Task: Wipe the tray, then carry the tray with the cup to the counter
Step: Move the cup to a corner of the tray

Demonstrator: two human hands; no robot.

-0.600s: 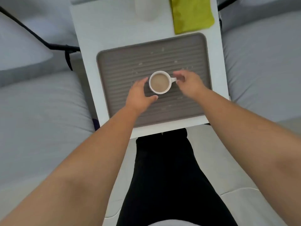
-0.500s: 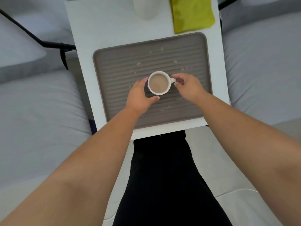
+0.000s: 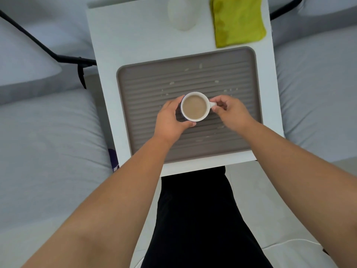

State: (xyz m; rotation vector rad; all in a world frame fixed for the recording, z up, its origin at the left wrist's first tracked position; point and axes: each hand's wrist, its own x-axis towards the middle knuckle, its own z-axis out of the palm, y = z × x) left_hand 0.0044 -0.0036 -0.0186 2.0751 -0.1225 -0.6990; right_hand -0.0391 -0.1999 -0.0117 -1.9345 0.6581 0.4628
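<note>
Pre-wipe step: left hand (image 3: 170,120) cups the cup (image 3: 194,106); right hand (image 3: 229,111) pinches its handle. Next: lift it level off the crumbed tray (image 3: 143,97), then fetch the cloth (image 3: 238,20).

Soft, even daylight fills the room, bright but flat, with no glare on the white counter (image 3: 135,45). Shadows are faint: a thin dark band lies under the cup (image 3: 195,107) on the ribbed tray (image 3: 231,74), and a pale one under the left hand (image 3: 170,120). Wide-angle distortion bows the counter's edges and swells both forearms toward the lower corners. The centre is fairly sharp; the white bottle (image 3: 181,12) at the top edge is washed out and soft, and the bedding (image 3: 48,132) at the sides shows little detail.
</note>
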